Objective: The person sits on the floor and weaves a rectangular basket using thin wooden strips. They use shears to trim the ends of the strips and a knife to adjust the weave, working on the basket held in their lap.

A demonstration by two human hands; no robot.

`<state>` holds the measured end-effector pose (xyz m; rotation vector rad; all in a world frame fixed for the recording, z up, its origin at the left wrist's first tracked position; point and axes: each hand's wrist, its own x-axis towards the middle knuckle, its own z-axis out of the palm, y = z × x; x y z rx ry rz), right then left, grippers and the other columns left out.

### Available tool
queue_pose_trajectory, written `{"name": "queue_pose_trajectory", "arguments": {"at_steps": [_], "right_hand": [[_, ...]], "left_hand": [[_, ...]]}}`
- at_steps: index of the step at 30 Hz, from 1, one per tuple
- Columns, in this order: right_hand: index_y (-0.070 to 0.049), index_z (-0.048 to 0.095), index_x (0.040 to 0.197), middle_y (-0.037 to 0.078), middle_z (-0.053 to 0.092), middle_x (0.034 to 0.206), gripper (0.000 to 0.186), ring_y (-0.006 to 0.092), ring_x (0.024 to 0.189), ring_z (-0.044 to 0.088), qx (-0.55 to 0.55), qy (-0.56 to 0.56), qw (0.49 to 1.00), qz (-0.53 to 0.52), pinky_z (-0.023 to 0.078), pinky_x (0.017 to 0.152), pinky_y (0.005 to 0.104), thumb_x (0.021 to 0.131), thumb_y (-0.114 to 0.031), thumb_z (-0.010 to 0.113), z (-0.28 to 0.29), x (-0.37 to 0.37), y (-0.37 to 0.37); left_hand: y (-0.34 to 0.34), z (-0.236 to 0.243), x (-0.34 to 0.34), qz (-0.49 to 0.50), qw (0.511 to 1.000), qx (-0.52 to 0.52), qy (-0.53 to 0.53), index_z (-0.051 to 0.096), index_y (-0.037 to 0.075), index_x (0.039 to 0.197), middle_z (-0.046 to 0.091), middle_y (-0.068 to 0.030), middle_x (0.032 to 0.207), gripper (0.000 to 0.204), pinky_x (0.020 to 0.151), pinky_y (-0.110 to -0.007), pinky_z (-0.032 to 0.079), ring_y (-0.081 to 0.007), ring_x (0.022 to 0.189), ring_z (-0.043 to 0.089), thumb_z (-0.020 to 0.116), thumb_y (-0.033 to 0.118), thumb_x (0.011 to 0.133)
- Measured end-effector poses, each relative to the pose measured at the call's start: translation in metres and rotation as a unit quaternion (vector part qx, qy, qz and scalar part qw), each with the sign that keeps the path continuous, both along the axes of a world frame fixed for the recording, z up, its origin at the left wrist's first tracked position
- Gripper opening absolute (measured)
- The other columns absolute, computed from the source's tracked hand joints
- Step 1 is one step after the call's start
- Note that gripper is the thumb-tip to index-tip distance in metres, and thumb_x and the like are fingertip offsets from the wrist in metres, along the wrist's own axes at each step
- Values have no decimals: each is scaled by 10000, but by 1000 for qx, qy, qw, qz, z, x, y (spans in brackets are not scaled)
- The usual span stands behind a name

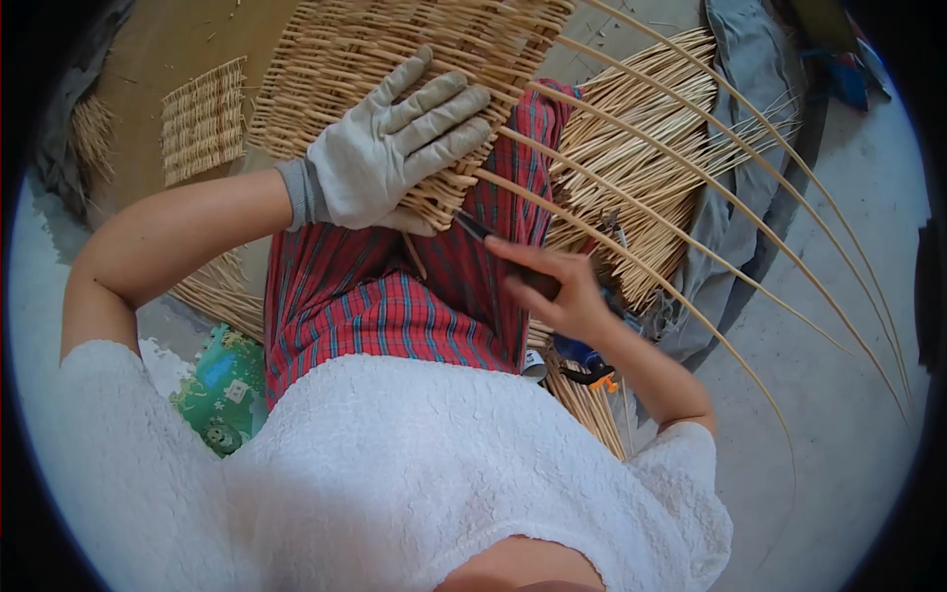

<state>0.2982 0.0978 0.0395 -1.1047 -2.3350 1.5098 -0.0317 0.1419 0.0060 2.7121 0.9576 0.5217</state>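
Note:
A large woven wicker panel (330, 99) lies across my lap, over red checked cloth. My left hand (385, 153), in a pale glove with a grey cuff, rests on it with the fingers stretched out and spread. The thumb lies along the panel's near edge. Bare and closed, my right hand (552, 286) grips a knife (473, 226) with a dark blade; the fingers hide its handle. The blade's tip is at the panel's near right corner. From the panel's right side several long rods (681, 158) stick out and curve down to the right.
A thick pile of cut wicker rods (631, 168) lies at the right on grey cloth (755, 89). A smaller woven piece (203, 120) is at the far left. Near my left side sits a worn green object (222, 385). A blue, black and orange tool (587, 363) lies beside my right forearm.

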Motion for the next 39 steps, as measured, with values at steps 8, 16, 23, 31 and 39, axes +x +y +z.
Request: {"name": "queue_pose_trajectory", "arguments": {"at_steps": [8, 16, 23, 31, 39], "right_hand": [[-286, 687, 1434, 68, 734, 836, 562, 188, 640, 624, -25, -71, 996, 36, 542, 657, 328, 911, -88, 745, 26, -13, 24], [-180, 404, 1647, -17, 538, 757, 671, 38, 564, 398, -619, 185, 759, -80, 288, 454, 207, 1054, -364, 660, -6, 14, 30], [-100, 679, 1395, 51, 755, 1133, 436, 150, 978, 722, -441, 112, 785, -421, 558, 852, 279, 1106, -400, 551, -210, 80, -27], [-59, 717, 1290, 130, 784, 1108, 531, 245, 992, 750, -282, -182, 773, -538, 580, 897, 377, 803, -234, 839, -362, 161, -16], [-61, 635, 1185, 28, 736, 852, 356, 186, 840, 728, -260, 67, 695, -667, 583, 741, 329, 892, -156, 813, -288, 166, -46]], "left_hand": [[0, 2, -1, 0, 1000, 12, -9, 297, 56, 1652, 265, -206, 1717, 1397, 1327, -594, 122, -381, 1606, 222, 872, 638, 519], [2, 11, 15, 6, 998, 17, 54, 352, -28, 1600, 322, -308, 1660, 1250, 1276, -664, 174, -502, 1550, 287, 830, 618, 643], [-2, 9, 14, 16, 997, 26, 69, 290, 10, 1640, 281, -288, 1689, 1161, 1279, -638, 190, -507, 1566, 248, 715, 700, 808], [-1, 9, 10, 11, 998, 33, 59, 273, 43, 1653, 267, -273, 1701, 1189, 1274, -639, 195, -510, 1566, 246, 736, 709, 783], [-6, 9, 12, 25, 997, 29, 66, 287, 43, 1648, 272, -285, 1694, 1213, 1273, -645, 189, -519, 1560, 253, 788, 657, 730]]}}
